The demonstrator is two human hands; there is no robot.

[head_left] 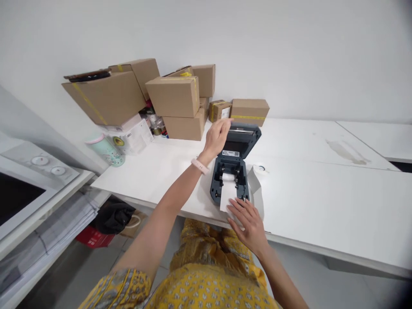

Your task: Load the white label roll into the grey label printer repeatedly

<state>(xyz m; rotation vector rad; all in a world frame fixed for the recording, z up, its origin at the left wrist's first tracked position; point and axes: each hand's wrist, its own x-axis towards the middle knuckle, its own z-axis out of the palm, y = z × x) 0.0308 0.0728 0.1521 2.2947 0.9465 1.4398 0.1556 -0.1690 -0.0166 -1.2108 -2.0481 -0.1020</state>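
Observation:
A dark grey label printer (243, 179) sits near the table's front edge with its lid (251, 143) raised. My left hand (217, 135) is at the upper left edge of that lid, fingers curled over it; the fingertips are partly hidden. A small white paper roll sits in the printer's holder, and its paper strip (228, 194) runs out over the front. Flat across the strip's lower right side and the printer's front rests my right hand (248, 224), its fingers stretched out. White backing paper (256, 191) curls along the printer's right side.
Cardboard boxes (174, 94) are stacked at the back left, with smaller ones behind the printer. A mint tumbler (107, 150) and a white box (135, 136) stand at the left. A roll of tape (261, 169) lies to the right. A microwave (32, 176) fills the far left.

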